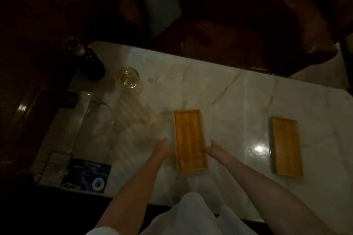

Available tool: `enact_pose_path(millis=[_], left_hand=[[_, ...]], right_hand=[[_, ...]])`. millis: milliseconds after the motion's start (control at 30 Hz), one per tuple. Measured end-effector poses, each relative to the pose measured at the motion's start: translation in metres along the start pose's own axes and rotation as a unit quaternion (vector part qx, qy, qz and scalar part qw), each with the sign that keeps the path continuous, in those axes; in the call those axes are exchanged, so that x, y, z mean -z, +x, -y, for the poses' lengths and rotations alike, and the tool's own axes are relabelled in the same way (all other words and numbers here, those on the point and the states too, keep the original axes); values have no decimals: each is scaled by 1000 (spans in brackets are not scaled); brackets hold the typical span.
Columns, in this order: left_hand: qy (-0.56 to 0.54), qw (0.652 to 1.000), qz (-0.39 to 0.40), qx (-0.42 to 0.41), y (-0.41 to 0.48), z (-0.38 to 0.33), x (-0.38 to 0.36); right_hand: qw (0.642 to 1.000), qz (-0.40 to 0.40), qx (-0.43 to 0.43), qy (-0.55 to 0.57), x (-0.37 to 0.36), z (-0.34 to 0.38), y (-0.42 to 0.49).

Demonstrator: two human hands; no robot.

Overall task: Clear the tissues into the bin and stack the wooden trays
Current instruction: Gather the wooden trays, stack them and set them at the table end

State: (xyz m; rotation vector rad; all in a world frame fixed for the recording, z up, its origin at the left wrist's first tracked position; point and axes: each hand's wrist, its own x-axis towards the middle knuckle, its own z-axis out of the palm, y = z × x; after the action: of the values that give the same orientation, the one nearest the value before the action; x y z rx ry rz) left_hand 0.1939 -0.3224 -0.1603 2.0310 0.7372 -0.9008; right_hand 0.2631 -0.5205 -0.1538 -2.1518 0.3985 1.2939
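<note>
Both my hands bracket the near wooden tray [189,140] on the marble table [238,91]: left hand [163,148] against its left long edge, right hand [213,149] against the right one. Fingers look loosely curled at the rims; frame is blurred, so I can't tell if either hand has actually clamped or just touches. The tray looks flat on the table.

Handling guess: thin bamboo-like wood, rigid, light, shallow raised lip. The polished top looks slick, so it may slide. I'd pinch the long rims mid-length, as the hands are placed now.

Count: two wooden trays, second tray [286,147] well apart to the right, both empty. Tissues: none visible. Bin: not seen. Also one glass [128,79], one dark bottle [91,61], one blue card [87,175] at the left end.
</note>
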Motion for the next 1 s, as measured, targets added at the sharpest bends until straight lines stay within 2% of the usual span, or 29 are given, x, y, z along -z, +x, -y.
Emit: enact_pose_path(millis=[100,233,400,467,633,867,1000], left_hand=[[-69,997,41,-2,0,2,-11],[-170,982,80,-1,3,8,-20],[-258,964,53,26,0,3,-26],[-261,964,37,39,0,3,-27],[-243,967,23,76,2,5,-28],[-233,966,50,102,-3,-28,-38],[-197,978,35,55,-9,-59,-51]], right_hand=[[999,22,0,25,-9,0,3],[994,54,54,81,-26,2,13],[996,-11,36,75,-34,-1,25],[997,-20,13,77,-30,-4,27],[997,28,-48,51,-15,-16,26],[995,-45,-43,73,5,-38,18],[990,-75,-20,118,27,-61,14]])
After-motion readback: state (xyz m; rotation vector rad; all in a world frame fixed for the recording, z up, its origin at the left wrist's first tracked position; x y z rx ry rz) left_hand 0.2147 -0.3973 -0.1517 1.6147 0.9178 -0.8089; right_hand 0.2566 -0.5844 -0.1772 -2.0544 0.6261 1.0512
